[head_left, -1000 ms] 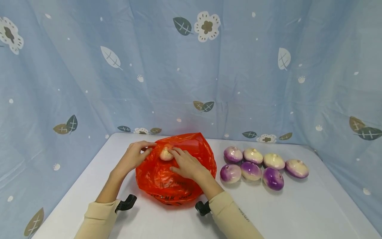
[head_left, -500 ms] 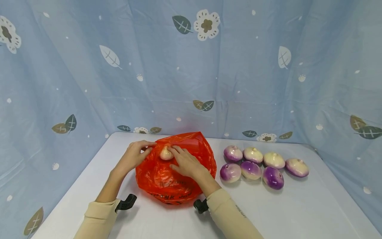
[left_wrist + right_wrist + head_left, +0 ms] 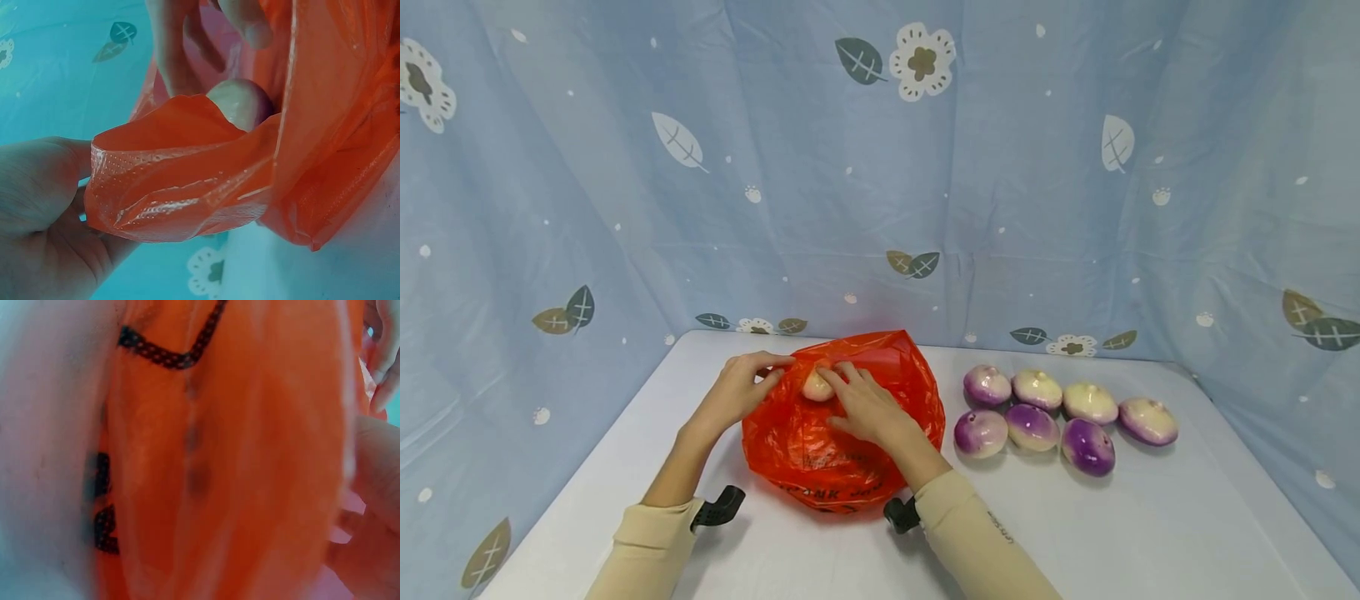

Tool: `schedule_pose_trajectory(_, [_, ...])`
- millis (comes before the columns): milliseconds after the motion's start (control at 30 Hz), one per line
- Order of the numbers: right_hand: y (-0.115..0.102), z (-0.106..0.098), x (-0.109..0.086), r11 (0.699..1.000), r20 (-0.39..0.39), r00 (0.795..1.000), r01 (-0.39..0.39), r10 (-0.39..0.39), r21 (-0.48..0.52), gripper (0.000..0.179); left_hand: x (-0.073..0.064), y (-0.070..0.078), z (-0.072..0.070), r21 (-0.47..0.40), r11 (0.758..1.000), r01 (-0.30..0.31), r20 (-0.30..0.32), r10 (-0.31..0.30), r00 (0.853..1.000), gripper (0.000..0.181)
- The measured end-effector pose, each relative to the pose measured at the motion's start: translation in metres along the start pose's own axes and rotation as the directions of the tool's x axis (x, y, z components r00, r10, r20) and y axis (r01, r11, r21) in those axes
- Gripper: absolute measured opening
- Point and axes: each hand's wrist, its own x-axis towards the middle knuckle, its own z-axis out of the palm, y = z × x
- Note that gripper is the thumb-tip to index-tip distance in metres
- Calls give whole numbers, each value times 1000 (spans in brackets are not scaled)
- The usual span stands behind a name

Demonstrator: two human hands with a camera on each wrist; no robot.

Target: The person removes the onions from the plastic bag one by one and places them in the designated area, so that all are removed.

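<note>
A red plastic bag [image 3: 820, 433] with dark printing lies mouth up on the white table. My left hand [image 3: 741, 387] pinches the bag's rim at its left side; the left wrist view shows the film between thumb and fingers. Within the mouth sits a cream-and-purple turnip [image 3: 240, 105]. Over it is my right hand [image 3: 865, 404], its fingers spread and loosely bent. In the left wrist view the right thumb stands apart from the turnip, while the other fingers reach down beside it. Red film fills most of the right wrist view.
Several glossy purple-and-cream turnips [image 3: 1032, 427] stand in two rows on the table [image 3: 1180, 517], right of the bag. A blue patterned curtain [image 3: 1000, 192] hangs behind and at both sides. A black wrist mount [image 3: 718, 507] sticks out from the left sleeve.
My right fingers have shifted slightly upward over the turnip, and the right forearm has moved a little to the left. The left hand keeps its hold on the bag's rim.
</note>
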Motion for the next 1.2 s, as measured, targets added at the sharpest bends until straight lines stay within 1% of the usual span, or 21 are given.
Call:
schedule_pose_trajectory(133, [-5,-2,3,999,9,1000,30,-29,-32,82,0,0,1,3,1000,-4,-7,4,1000,28])
schedule_pose_trajectory(233, [-9,-4,4,999,14,999,33,-33,-43,81,0,-1,2,7,1000,-9,-14,9,1000,27])
schedule_pose_trajectory(400, [-11,-7,5,998,-19,999,34,-35,-48,79,-1,-1,1,9,1000,-18,-27,18,999,27])
schedule_pose_trajectory(500, [-11,-8,5,999,-45,998,33,-35,-38,76,-1,-1,1,7,1000,-21,-25,21,999,28])
schedule_pose_trajectory(600, [-9,-8,5,999,-56,998,30,-31,-20,70,0,-1,1,4,1000,-10,-20,10,1000,28])
schedule_pose_trajectory(667, [-9,-8,6,999,-58,998,33,-33,-7,66,0,-1,0,0,1000,-2,-15,2,1000,28])
schedule_pose_trajectory(833, [-8,-10,5,999,-48,998,45,-45,-14,58,0,-2,1,-8,1000,6,-9,-6,1000,28])
schedule_pose_trajectory(967, [-8,-11,5,999,-48,998,34,-35,-22,56,-1,-2,1,-11,1000,4,-6,-4,1000,28])
schedule_pose_trajectory(1200, [-8,-10,4,1000,-47,999,22,-22,1,58,0,-2,1,-10,1000,-8,-12,7,1000,28])
